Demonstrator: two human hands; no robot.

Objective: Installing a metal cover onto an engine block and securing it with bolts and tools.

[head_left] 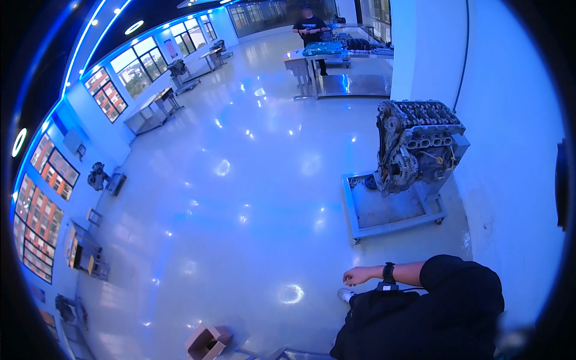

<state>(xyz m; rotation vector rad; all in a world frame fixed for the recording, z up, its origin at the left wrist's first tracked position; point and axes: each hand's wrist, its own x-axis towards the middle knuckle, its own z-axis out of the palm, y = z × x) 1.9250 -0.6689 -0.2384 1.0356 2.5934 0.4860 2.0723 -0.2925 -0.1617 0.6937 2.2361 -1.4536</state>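
At lower right, the person's right hand (358,276) hangs over the floor (270,228), fingers loosely curled and slightly apart, below the cart (387,209) bearing the engine (423,144) at the frame's right.

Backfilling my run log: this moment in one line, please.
Right hand: nothing visibly held; left hand: unseen; nearby: engine on wheeled stand

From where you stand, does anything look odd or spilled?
Perhaps the open cardboard box: it seems to be on the floor, while the engine has a wheeled stand. Bright patches look like reflections, not spills.
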